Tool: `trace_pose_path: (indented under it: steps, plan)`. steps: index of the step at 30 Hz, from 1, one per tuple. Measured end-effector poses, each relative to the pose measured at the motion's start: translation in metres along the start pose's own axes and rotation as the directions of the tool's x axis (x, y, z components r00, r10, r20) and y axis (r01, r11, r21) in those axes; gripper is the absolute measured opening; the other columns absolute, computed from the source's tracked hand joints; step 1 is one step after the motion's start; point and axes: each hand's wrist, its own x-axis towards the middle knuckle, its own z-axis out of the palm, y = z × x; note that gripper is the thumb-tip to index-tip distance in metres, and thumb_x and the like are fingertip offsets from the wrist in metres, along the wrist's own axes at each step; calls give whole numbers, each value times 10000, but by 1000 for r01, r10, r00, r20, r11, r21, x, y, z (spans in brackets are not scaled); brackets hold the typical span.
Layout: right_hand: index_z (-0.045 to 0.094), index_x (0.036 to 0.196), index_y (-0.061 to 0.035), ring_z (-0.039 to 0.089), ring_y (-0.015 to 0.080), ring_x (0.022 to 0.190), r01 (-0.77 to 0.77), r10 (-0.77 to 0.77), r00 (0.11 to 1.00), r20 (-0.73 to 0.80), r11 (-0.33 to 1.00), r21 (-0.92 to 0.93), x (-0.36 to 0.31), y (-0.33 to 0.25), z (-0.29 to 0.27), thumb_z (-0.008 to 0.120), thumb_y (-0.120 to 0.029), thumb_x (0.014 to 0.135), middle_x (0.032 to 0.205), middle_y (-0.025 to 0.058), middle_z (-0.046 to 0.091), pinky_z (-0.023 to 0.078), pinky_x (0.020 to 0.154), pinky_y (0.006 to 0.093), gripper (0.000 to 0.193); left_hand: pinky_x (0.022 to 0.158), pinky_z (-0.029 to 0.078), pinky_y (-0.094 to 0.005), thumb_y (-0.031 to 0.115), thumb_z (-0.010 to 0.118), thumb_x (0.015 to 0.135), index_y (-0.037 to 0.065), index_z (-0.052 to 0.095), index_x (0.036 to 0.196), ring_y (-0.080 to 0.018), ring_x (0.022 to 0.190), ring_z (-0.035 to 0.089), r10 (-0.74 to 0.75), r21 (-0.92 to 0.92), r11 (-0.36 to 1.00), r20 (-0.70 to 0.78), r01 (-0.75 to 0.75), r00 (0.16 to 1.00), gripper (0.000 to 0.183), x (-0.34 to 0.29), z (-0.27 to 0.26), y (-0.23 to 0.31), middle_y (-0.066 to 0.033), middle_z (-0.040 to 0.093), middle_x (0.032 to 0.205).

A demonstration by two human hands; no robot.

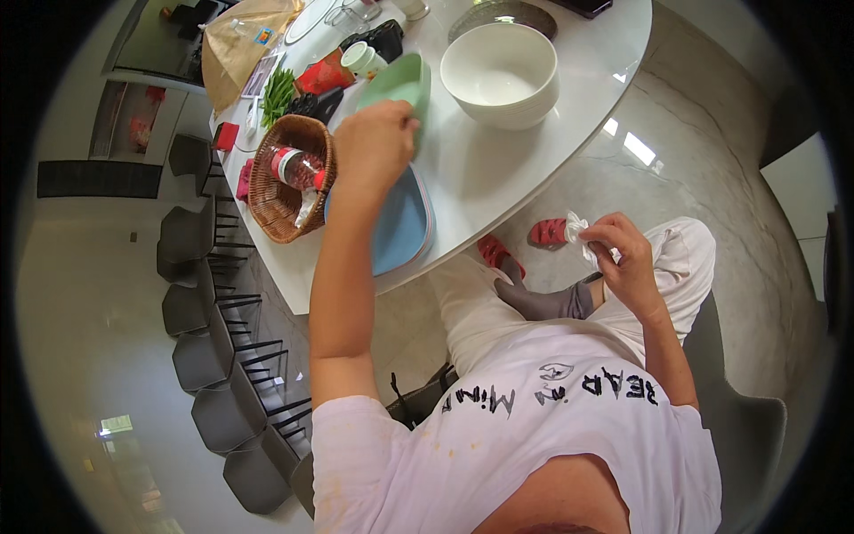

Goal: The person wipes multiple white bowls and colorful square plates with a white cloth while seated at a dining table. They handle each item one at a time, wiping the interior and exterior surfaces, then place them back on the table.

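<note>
My left hand (378,147) is closed on the near rim of a pale green tray (412,82), which stands tilted above the table. Just nearer to me lies a blue tray (396,227) with rounded corners, stacked on others with pale edges. My forearm passes between it and a woven basket (271,209) holding a clear bottle with a red cap (298,167). Over my lap, my right hand (627,262) pinches a crumpled white tissue (580,236). To the right of the green tray, a stack of white bowls (503,80) sits on the table.
The white table (480,178) curves along its right edge. Green vegetables (277,96), a red packet (322,76), a white-lidded tub (360,58) and a brown paper bag (240,53) crowd its far left. Behind the bowls lies a dark glass lid or plate (525,12). Grey chairs (227,418) line the left.
</note>
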Motion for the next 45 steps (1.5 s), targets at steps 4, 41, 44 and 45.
trace_pose_path:
  steps: [4, 41, 44, 45]
  plan:
    - [673, 921, -30, 594, 178, 719, -13, 13, 1000, -6, 999, 29, -1, 2, -3, 623, 147, 762, 858, 83, 592, 476, 615, 270, 243, 679, 484, -316, 150, 692, 830, 45, 677, 939, -218, 752, 633, -158, -474, 878, -420, -67, 893, 152, -22, -22, 4, -66, 655, 823]
    - [667, 1003, 19, 603, 120, 895, -83, 121, 987, -109, 948, 307, 42, -2, -43, 509, 125, 826, 994, 64, 636, 484, 797, 223, 259, 832, 460, -258, 205, 656, 932, 6, 577, 1117, -114, 926, 592, 152, -755, -635, 83, 162, 985, 283, -165, 3, 95, -42, 618, 1009]
    - [680, 993, 3, 614, 115, 878, -390, 341, 912, 228, 547, 741, 27, -32, -25, 607, -35, 905, 928, 7, 663, 498, 757, 241, 121, 897, 470, -309, 243, 657, 928, 34, 574, 1150, -138, 1012, 587, 195, -585, -771, 158, 251, 968, 316, -159, 12, 97, -42, 618, 1090]
    - [680, 990, 2, 615, 118, 877, -422, 327, 898, 295, 445, 790, 22, -42, -23, 610, -39, 900, 927, 11, 664, 499, 754, 244, 121, 910, 471, -318, 252, 657, 927, 42, 573, 1159, -141, 1028, 585, 239, -514, -801, 195, 307, 951, 323, -155, 19, 101, -38, 617, 1103]
